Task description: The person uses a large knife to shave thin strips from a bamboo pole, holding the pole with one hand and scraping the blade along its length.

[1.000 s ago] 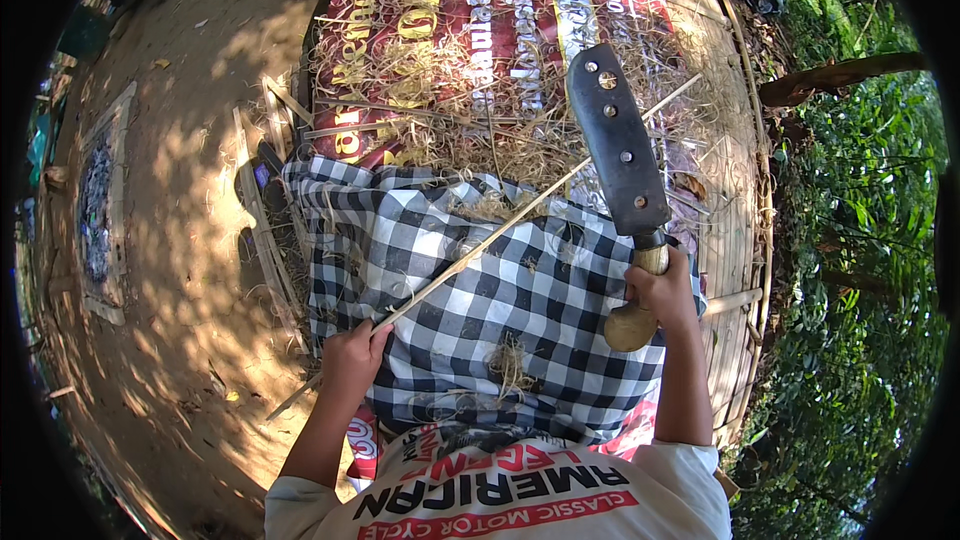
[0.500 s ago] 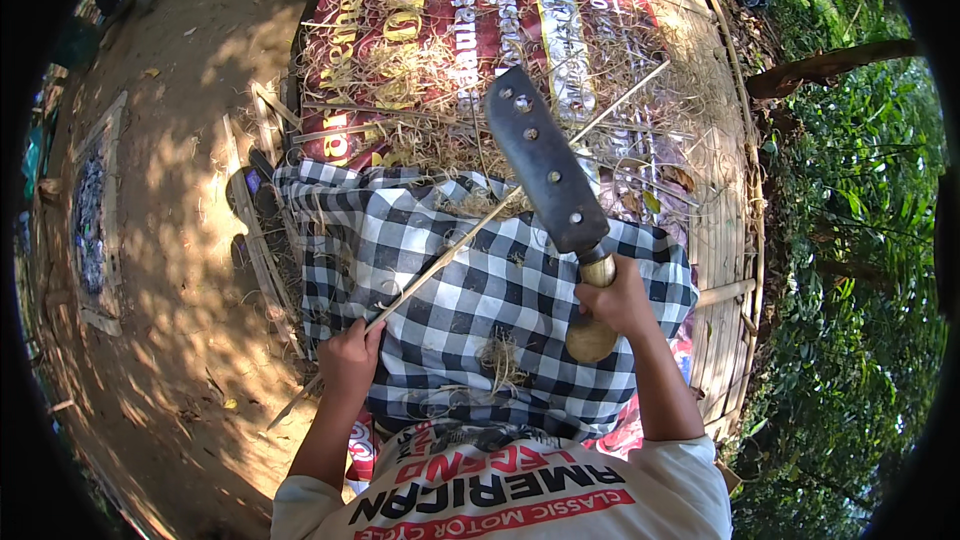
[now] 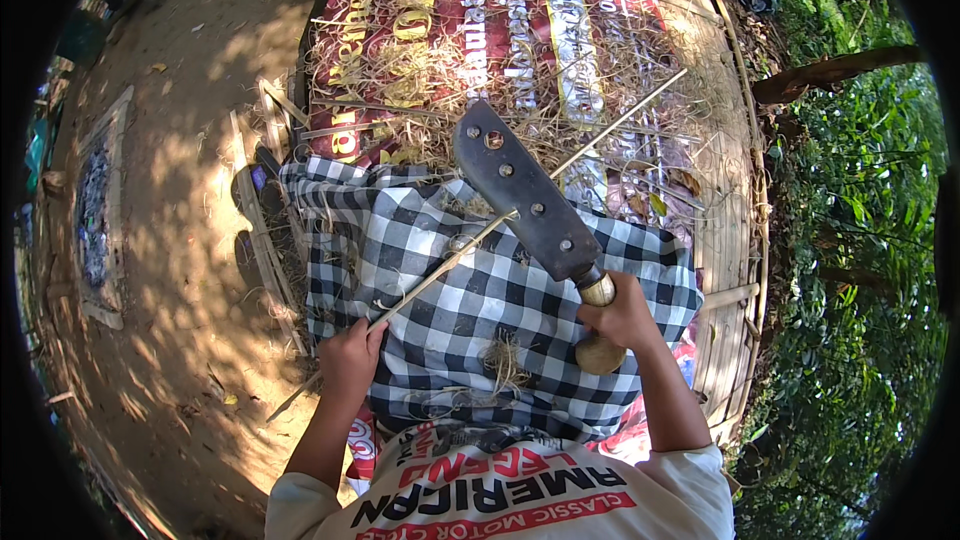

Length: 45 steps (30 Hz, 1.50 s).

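My right hand (image 3: 617, 312) is closed round the wooden handle of a cleaver (image 3: 522, 185), whose broad dark blade with several round holes points up and to the left. The blade lies across a long thin bamboo strip (image 3: 440, 268) and hides part of it. My left hand (image 3: 348, 358) grips that strip near its lower end, and a short piece sticks out below the fist. The strip slants up to the right past the blade. Under both hands a black-and-white checked cloth (image 3: 420, 325) covers my lap, with a small tuft of shavings (image 3: 505, 360) on it.
Beyond the cloth, a red printed banner (image 3: 440, 50) is strewn with curly shavings (image 3: 380, 80). It lies on a bamboo slat platform (image 3: 725, 240), with green plants (image 3: 850, 190) along its right side. Split bamboo pieces (image 3: 262, 230) stand at the left, above bare ground (image 3: 180, 270).
The cleaver has tipped further left and come down a little, its blade now lower across the strip. My right hand has shifted slightly down. My left hand stays in place.
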Each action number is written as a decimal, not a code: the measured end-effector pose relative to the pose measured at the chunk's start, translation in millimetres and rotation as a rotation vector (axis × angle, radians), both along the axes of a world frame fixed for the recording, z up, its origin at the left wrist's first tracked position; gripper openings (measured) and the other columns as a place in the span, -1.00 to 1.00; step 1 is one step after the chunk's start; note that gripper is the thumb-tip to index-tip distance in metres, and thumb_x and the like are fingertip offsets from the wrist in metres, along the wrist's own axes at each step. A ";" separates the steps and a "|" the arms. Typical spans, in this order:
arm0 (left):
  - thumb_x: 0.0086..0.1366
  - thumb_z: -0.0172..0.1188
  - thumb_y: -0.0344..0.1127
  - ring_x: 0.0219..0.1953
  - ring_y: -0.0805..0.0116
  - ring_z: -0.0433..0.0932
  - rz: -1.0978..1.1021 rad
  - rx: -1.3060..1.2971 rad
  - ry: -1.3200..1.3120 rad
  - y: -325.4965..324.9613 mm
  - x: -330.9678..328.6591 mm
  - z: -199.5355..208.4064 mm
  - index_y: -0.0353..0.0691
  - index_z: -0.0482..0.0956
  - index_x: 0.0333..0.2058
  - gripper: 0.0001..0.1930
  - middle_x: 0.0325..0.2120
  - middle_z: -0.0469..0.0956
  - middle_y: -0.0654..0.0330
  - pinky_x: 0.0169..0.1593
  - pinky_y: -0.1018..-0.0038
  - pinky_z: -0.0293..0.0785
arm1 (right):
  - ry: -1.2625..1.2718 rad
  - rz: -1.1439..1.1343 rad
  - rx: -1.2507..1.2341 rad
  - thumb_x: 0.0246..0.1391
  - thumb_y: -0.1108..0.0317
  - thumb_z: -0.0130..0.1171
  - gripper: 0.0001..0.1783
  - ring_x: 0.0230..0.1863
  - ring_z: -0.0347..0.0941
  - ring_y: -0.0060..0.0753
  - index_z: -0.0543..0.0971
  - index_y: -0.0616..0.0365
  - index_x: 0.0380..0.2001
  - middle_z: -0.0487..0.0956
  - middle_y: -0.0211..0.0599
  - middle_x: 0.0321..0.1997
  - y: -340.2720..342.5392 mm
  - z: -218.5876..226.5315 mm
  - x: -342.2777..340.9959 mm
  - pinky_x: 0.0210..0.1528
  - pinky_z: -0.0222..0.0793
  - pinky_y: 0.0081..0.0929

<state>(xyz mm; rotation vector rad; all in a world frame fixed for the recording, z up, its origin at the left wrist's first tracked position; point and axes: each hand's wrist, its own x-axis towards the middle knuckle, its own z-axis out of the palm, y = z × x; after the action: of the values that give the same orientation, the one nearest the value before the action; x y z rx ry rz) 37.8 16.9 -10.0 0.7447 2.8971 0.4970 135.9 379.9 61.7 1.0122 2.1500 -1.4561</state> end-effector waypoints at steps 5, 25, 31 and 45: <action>0.25 0.22 -0.10 -0.70 0.05 0.51 0.021 0.026 0.014 -1.9 2.7 -12.2 -0.21 0.50 -0.55 -0.67 -0.76 0.47 0.05 -0.62 0.23 0.39 | 0.152 -0.282 -0.059 -0.21 0.55 0.18 -0.88 -0.60 0.49 -0.47 0.44 0.33 -0.55 0.54 -0.27 -0.62 5.7 -13.2 -2.1 -0.53 0.41 -0.47; 0.25 0.22 -0.12 -0.65 0.02 0.53 0.017 0.081 0.013 -3.8 2.1 -17.7 -0.22 0.47 -0.55 -0.68 -0.71 0.50 0.05 -0.58 0.22 0.41 | 0.035 -0.142 -0.222 -0.25 0.53 0.21 -0.80 -0.61 0.48 -0.48 0.51 0.36 -0.44 0.52 -0.31 -0.61 -33.1 -12.7 13.2 -0.52 0.39 -0.50; 0.26 0.21 -0.09 -0.67 0.01 0.51 0.015 0.048 -0.001 -0.4 -1.9 -11.4 -0.22 0.44 -0.57 -0.65 -0.72 0.49 0.04 -0.60 0.22 0.39 | 0.079 -0.145 -0.308 -0.25 0.52 0.22 -0.82 -0.63 0.46 -0.49 0.49 0.34 -0.47 0.52 -0.30 -0.62 -31.7 -19.9 19.5 -0.56 0.36 -0.52; 0.27 0.19 -0.08 -0.64 0.05 0.54 0.015 0.076 0.032 0.0 0.9 -9.6 -0.20 0.46 -0.55 -0.66 -0.68 0.53 0.06 -0.58 0.23 0.42 | 0.001 0.019 -0.253 -0.24 0.59 0.17 -0.92 -0.61 0.47 -0.54 0.52 0.34 -0.55 0.53 -0.32 -0.64 -57.2 -20.0 36.1 -0.53 0.36 -0.54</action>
<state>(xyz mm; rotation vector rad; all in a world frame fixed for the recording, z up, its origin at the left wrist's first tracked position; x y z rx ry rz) 38.6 16.9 -19.6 0.7492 2.9301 0.6061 172.0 322.7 41.7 0.8965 1.9092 -1.6678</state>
